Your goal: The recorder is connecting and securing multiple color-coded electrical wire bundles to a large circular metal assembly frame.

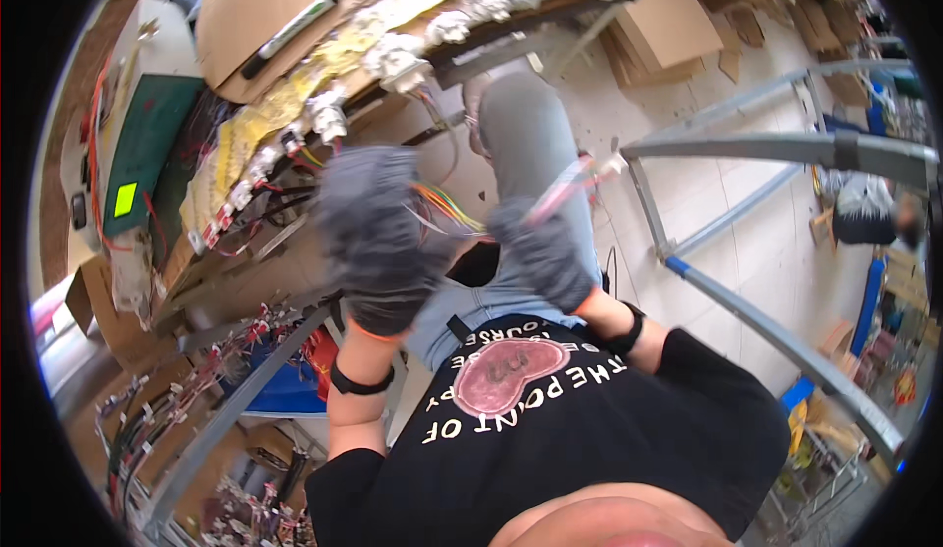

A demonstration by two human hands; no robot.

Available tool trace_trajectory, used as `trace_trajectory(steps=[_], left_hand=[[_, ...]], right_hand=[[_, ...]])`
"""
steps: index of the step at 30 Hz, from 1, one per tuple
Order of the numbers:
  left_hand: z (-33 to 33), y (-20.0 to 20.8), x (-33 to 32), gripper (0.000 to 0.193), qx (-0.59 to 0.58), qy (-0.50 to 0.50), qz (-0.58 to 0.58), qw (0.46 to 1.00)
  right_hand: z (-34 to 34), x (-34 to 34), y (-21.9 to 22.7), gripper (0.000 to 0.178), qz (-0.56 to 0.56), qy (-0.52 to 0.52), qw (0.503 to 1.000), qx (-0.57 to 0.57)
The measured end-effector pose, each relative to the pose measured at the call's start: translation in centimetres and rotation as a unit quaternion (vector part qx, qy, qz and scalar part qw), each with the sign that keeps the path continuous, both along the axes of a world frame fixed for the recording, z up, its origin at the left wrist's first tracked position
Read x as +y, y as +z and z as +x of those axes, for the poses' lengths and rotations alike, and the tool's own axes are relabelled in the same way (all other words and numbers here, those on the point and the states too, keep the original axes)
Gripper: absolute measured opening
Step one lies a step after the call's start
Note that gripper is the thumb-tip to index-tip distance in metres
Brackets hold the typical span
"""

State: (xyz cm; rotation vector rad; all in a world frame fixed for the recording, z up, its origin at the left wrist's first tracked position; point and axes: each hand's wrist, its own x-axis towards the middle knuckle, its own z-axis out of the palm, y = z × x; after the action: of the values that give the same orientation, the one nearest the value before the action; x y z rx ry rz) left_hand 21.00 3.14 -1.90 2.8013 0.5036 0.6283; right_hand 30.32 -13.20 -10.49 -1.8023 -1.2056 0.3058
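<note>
Both my hands wear dark grey work gloves. My right hand [545, 257] is closed around a wire harness, in front of my lap. Past that fist, a blurred pink and white stretch of wires [565, 191] sticks out, with a white connector [611, 165] at its tip. Thin yellow, orange, green and white wires [450, 209] span the gap between my two hands. My left hand [368, 228] is raised at the wires' other end, near the board's edge. Motion smears its fingers, so its grip on the wires is unclear.
A board edged with yellow tape and several white connectors [398, 61] curves across the front. On it lies a marker pen [290, 34]. A green-faced device [152, 144] stands at left. Metal frame bars [776, 149] run along the right. Cable bundles [147, 419] hang at lower left; cardboard boxes [668, 27] stand far right.
</note>
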Motion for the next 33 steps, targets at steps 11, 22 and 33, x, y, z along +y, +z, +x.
trace_trajectory(steps=[11,22,33], left_hand=[[3.4,-8.5,-1.4,0.013,0.158,-0.157,-0.481,0.848],[2.7,-10.5,-4.1,0.014,0.004,-0.007,-0.535,0.845],[6.3,-6.9,-4.1,0.027,-0.099,-0.030,-0.576,0.811]], right_hand=[[1.5,-3.6,-2.4,0.027,-0.220,0.204,0.952,-0.061],[13.3,-6.9,-7.9,0.027,-0.152,-0.060,0.905,0.393],[12.1,3.1,2.3,0.026,0.150,-0.140,0.863,0.461]])
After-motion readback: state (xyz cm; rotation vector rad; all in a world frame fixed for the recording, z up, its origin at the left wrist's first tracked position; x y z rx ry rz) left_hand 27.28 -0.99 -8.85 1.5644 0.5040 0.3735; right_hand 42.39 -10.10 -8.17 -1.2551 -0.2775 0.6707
